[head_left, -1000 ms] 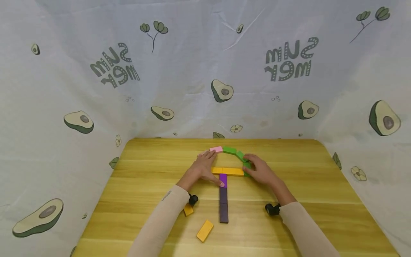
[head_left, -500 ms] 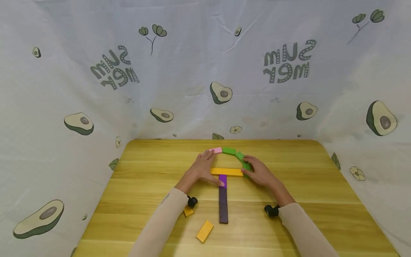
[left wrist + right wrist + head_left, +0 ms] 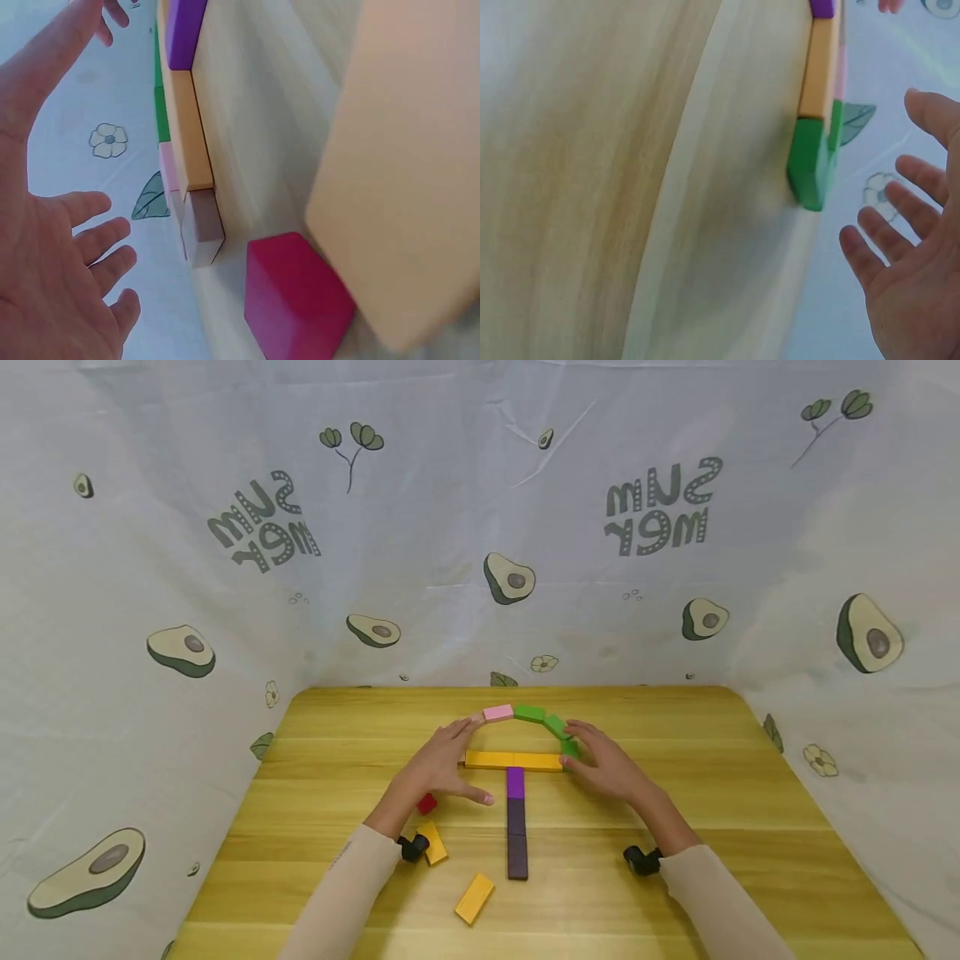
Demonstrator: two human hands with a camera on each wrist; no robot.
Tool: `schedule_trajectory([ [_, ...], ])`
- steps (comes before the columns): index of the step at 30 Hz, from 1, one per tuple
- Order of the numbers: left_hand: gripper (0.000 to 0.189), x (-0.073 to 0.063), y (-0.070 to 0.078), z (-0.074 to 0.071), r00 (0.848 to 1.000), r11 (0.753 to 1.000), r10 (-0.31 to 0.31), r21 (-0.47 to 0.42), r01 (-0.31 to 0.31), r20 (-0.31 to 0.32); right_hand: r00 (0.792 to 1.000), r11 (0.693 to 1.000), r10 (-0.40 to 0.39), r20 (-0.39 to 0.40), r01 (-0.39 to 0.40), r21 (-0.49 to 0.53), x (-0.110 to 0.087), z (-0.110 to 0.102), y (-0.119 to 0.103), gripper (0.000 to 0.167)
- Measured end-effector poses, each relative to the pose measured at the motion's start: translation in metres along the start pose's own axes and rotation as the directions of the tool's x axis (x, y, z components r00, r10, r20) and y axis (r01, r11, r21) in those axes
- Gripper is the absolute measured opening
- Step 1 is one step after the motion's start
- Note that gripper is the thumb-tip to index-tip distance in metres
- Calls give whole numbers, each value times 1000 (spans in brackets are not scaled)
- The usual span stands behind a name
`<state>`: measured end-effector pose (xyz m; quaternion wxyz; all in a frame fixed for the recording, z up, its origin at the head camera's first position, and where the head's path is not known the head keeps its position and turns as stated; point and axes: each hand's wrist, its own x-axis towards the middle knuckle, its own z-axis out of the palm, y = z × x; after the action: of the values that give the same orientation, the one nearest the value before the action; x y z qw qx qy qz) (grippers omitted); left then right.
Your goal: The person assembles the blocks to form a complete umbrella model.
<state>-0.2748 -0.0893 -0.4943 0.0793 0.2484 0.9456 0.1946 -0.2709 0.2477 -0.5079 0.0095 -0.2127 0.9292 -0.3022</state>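
Note:
Wooden blocks lie in an outline on the table. Pink blocks (image 3: 498, 713) and green blocks (image 3: 529, 713) form an arch over a row of yellow blocks (image 3: 536, 762). Below that row runs a stem: one bright purple block (image 3: 515, 783), then dark purple blocks (image 3: 517, 857). My left hand (image 3: 442, 766) is at the arch's left end, fingers spread, holding nothing; a pale pinkish block (image 3: 204, 221) shows beyond it in the left wrist view. At the right end, my right hand (image 3: 609, 766) is spread beside the lowest green block (image 3: 162, 112), holding nothing.
A red block (image 3: 427, 804) sits by my left wrist, with a loose yellow block (image 3: 433, 843) just nearer. Another yellow block (image 3: 475, 899) lies left of the stem's lower end. Patterned cloth (image 3: 420, 568) hangs behind the wooden table (image 3: 637, 935).
My left hand has moved left, off the pink block and the purple block, uncovering the red block and more of the yellow row. The right hand stays by the green blocks.

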Motion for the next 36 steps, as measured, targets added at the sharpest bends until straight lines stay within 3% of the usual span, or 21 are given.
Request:
schedule_trajectory([
  [5, 137, -24, -1, 0, 999, 996, -33, -79, 30, -32, 1000, 1000, -20, 18, 20, -8, -8, -3, -13, 62],
  [10, 137, -41, -1, 2, 995, 993, -81, -84, 77, -49, 999, 999, -35, 39, 35, -15, -17, -4, -27, 65],
  [13, 134, -49, 1, 3, 996, 993, -80, -91, 75, -48, 998, 999, -45, 52, 46, -11, -22, -1, -34, 66],
  [26, 119, -82, 13, 21, 999, 990, 30, -138, -35, -34, 980, 994, -102, 173, 107, -17, -43, 28, -55, 84],
  [36, 116, -100, 19, 37, 990, 979, 128, -168, -118, 51, 962, 987, -148, 229, 160, -33, -53, 52, -60, 100],
])
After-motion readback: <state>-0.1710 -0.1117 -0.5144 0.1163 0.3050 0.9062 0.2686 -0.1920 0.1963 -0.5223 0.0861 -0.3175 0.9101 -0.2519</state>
